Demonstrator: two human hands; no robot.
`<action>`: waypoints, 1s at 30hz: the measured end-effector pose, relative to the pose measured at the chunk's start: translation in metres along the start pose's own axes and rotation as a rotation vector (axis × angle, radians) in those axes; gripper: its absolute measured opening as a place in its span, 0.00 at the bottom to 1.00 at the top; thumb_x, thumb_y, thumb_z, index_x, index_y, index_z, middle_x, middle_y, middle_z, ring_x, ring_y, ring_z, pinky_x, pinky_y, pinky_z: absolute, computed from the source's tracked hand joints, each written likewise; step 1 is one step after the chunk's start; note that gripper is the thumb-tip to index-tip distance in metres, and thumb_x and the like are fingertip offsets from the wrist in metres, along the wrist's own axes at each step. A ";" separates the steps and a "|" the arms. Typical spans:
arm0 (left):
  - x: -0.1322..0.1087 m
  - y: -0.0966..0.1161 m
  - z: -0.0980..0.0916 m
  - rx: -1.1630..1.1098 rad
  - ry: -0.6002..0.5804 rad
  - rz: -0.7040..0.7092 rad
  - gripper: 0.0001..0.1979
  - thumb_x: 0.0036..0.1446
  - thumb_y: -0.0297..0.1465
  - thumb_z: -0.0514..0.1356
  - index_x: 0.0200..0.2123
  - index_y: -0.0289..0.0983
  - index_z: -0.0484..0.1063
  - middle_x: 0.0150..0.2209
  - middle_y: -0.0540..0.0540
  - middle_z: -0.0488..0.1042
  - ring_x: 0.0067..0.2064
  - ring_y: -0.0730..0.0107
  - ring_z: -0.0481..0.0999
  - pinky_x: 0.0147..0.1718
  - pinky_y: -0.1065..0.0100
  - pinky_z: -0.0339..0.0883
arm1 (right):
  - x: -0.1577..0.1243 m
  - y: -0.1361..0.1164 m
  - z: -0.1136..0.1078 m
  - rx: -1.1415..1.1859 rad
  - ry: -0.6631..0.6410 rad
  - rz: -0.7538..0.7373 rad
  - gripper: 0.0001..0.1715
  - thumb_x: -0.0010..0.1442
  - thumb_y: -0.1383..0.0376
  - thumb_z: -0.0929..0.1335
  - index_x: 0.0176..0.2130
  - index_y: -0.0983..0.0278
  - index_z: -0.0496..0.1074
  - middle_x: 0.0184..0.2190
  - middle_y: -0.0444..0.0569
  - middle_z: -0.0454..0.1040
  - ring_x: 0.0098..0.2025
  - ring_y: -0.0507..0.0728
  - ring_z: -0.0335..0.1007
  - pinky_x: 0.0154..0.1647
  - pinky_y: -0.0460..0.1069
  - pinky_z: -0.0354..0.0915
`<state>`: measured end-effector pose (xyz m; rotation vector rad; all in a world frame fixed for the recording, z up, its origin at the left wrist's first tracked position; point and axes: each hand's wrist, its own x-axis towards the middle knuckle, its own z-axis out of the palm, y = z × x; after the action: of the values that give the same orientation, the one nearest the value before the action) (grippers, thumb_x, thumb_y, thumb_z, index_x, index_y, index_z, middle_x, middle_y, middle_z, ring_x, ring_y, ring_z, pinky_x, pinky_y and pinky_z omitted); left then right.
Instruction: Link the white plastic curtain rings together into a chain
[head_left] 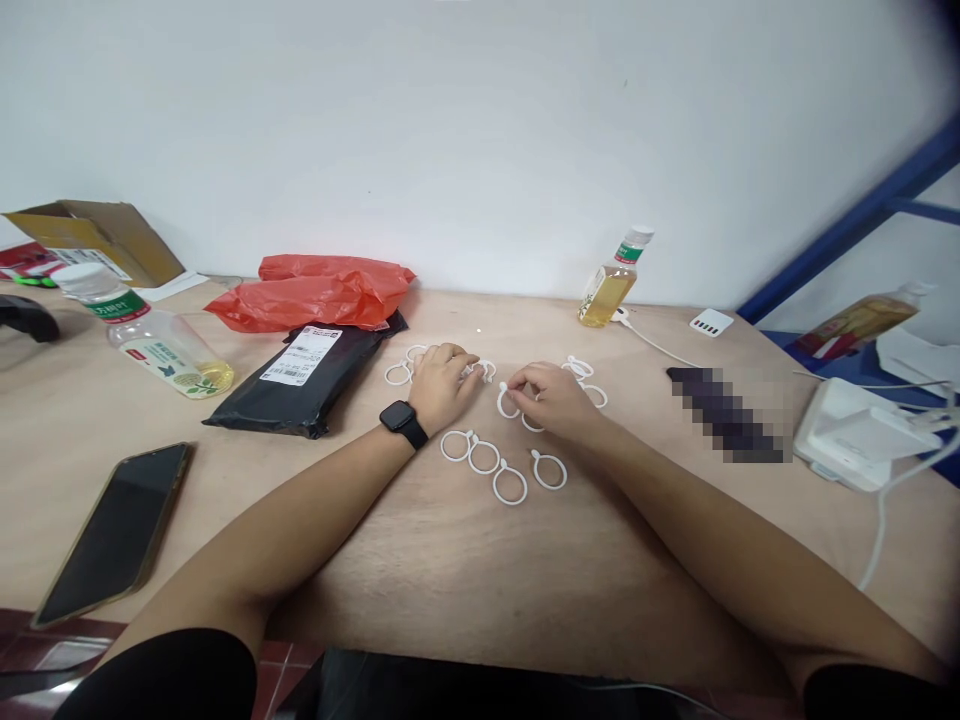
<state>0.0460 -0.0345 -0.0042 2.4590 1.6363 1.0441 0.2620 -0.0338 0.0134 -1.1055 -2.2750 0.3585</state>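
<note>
White plastic rings with a small tab lie grouped on the wooden table (420, 560). My left hand (442, 380), with a black watch on the wrist, rests over some of them. Its fingers are loosely curved, lying across the rings, and bits of white show between thumb and fingers. Just past its fingertips is a white ring (487, 370). My right hand (559, 398) pinches another white ring (507, 402) between thumb and fingers, close to the tabletop. Nearer to me are a linked-looking row of rings (484, 457) and a single ring (550, 471).
At left are a black parcel (300, 385), red plastic bag (322, 290), phone (112, 535), tilted bottle (154, 340) and cardboard box (105, 240). Another bottle (611, 285) stands by the wall. At right are a white charger block (847, 435), small white hub (710, 322) and cables.
</note>
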 end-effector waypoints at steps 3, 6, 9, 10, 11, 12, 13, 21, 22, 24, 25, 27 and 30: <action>-0.001 0.006 -0.001 -0.098 -0.054 0.130 0.17 0.66 0.43 0.55 0.45 0.40 0.78 0.43 0.43 0.78 0.46 0.60 0.74 0.47 0.57 0.60 | -0.002 0.000 0.003 -0.033 0.180 0.031 0.04 0.58 0.67 0.68 0.32 0.61 0.75 0.29 0.47 0.77 0.35 0.57 0.71 0.41 0.52 0.64; -0.002 0.010 -0.001 -0.121 -0.134 0.208 0.14 0.65 0.41 0.56 0.43 0.40 0.78 0.38 0.45 0.80 0.42 0.62 0.76 0.44 0.59 0.61 | -0.005 -0.002 0.008 -0.019 0.227 -0.028 0.06 0.59 0.67 0.68 0.31 0.61 0.75 0.28 0.48 0.77 0.35 0.57 0.71 0.41 0.53 0.65; -0.002 0.011 0.000 -0.115 -0.179 0.244 0.11 0.65 0.34 0.55 0.39 0.39 0.78 0.35 0.47 0.80 0.40 0.64 0.76 0.42 0.61 0.61 | -0.008 -0.005 0.012 0.031 0.229 -0.023 0.05 0.59 0.66 0.68 0.35 0.62 0.76 0.30 0.48 0.77 0.34 0.56 0.72 0.40 0.52 0.66; -0.001 0.011 0.000 -0.109 -0.179 0.258 0.10 0.64 0.32 0.55 0.38 0.39 0.78 0.35 0.46 0.80 0.39 0.64 0.76 0.41 0.61 0.61 | -0.009 -0.006 0.013 0.055 0.224 -0.001 0.08 0.58 0.66 0.68 0.39 0.62 0.76 0.31 0.48 0.78 0.34 0.56 0.72 0.40 0.52 0.66; -0.001 0.011 0.000 -0.100 -0.175 0.276 0.10 0.64 0.32 0.56 0.38 0.38 0.77 0.35 0.46 0.80 0.39 0.64 0.76 0.40 0.61 0.61 | -0.009 -0.007 0.013 0.081 0.217 0.019 0.11 0.58 0.66 0.68 0.42 0.62 0.76 0.33 0.48 0.79 0.33 0.55 0.73 0.39 0.51 0.67; -0.001 0.011 -0.001 -0.089 -0.169 0.296 0.10 0.64 0.32 0.55 0.38 0.38 0.77 0.35 0.46 0.80 0.39 0.64 0.76 0.40 0.62 0.61 | -0.010 -0.007 0.014 0.105 0.202 0.029 0.13 0.58 0.66 0.68 0.45 0.62 0.76 0.34 0.47 0.79 0.33 0.55 0.73 0.38 0.51 0.67; -0.001 0.011 -0.001 -0.076 -0.163 0.316 0.10 0.64 0.32 0.55 0.37 0.38 0.77 0.35 0.45 0.79 0.39 0.64 0.75 0.40 0.62 0.61 | -0.010 -0.008 0.014 0.124 0.185 0.025 0.15 0.59 0.66 0.67 0.46 0.62 0.76 0.35 0.47 0.79 0.33 0.54 0.73 0.37 0.50 0.67; -0.002 0.016 0.000 0.008 -0.192 0.406 0.10 0.62 0.32 0.56 0.33 0.37 0.76 0.32 0.45 0.77 0.38 0.64 0.73 0.39 0.61 0.59 | -0.011 -0.015 0.013 0.132 0.153 0.046 0.09 0.51 0.69 0.67 0.33 0.61 0.76 0.28 0.45 0.78 0.29 0.53 0.70 0.34 0.48 0.65; -0.002 0.016 0.000 0.011 -0.194 0.406 0.10 0.62 0.32 0.56 0.33 0.37 0.76 0.31 0.45 0.77 0.37 0.64 0.73 0.38 0.61 0.59 | -0.011 -0.017 0.013 0.127 0.152 0.068 0.08 0.50 0.69 0.67 0.32 0.61 0.75 0.27 0.45 0.77 0.29 0.53 0.69 0.33 0.48 0.64; -0.001 0.017 0.000 0.000 -0.193 0.403 0.10 0.61 0.33 0.56 0.33 0.37 0.76 0.31 0.45 0.77 0.37 0.64 0.73 0.37 0.61 0.58 | -0.010 -0.020 0.012 0.117 0.159 0.085 0.05 0.49 0.69 0.66 0.28 0.61 0.73 0.25 0.44 0.74 0.29 0.54 0.68 0.33 0.48 0.63; -0.001 0.018 -0.001 -0.009 -0.192 0.404 0.10 0.61 0.33 0.56 0.33 0.38 0.76 0.31 0.45 0.78 0.37 0.64 0.74 0.37 0.61 0.58 | -0.010 -0.021 0.012 0.112 0.164 0.075 0.05 0.49 0.70 0.65 0.27 0.61 0.71 0.24 0.45 0.73 0.29 0.54 0.67 0.33 0.49 0.63; -0.001 0.020 -0.001 -0.024 -0.190 0.404 0.09 0.61 0.32 0.56 0.32 0.38 0.76 0.31 0.46 0.78 0.37 0.64 0.74 0.37 0.61 0.58 | -0.009 -0.021 0.012 0.109 0.159 0.038 0.06 0.49 0.70 0.64 0.25 0.61 0.69 0.24 0.45 0.72 0.30 0.55 0.67 0.35 0.50 0.63; -0.001 0.023 0.000 -0.021 -0.183 0.393 0.10 0.61 0.32 0.56 0.30 0.38 0.75 0.30 0.46 0.77 0.37 0.64 0.74 0.37 0.61 0.57 | -0.008 -0.017 0.013 0.134 0.131 0.013 0.08 0.51 0.71 0.62 0.25 0.61 0.68 0.25 0.46 0.72 0.32 0.56 0.68 0.39 0.51 0.63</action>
<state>0.0643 -0.0453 0.0038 2.8319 1.1126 0.8212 0.2478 -0.0509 0.0081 -1.0445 -2.0981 0.4244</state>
